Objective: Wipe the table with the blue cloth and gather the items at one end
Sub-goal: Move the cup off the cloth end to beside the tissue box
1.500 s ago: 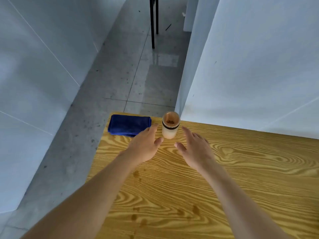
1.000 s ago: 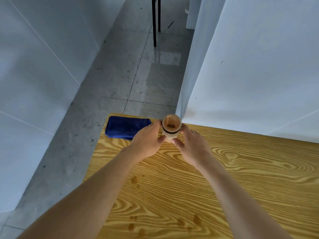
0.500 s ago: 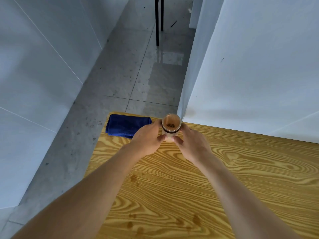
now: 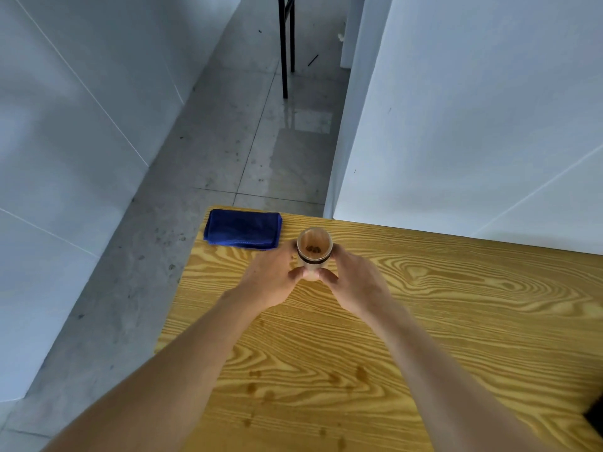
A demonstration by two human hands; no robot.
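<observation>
Both hands have closed in: left hand [image 4: 272,282] and right hand [image 4: 354,283] fingers clasp the jar [image 4: 314,252]; blue cloth [image 4: 243,229] lies folded, desk [image 4: 456,321] stains unwiped.

The lower wall and base of the cup [image 4: 314,252] are covered by the left hand [image 4: 272,282] at its 9 o'clock side and the right hand [image 4: 354,283] at 3 o'clock, so whether it touches the table [image 4: 456,321] cannot be told. Small dark bits inside it are too small to identify. The table runs off the right and bottom edges. A dark object [image 4: 595,419] at 4 o'clock is cut by the right edge. Both forearms leave the bottom edge. Black legs [image 4: 284,44] at 12 o'clock are cropped above.
</observation>
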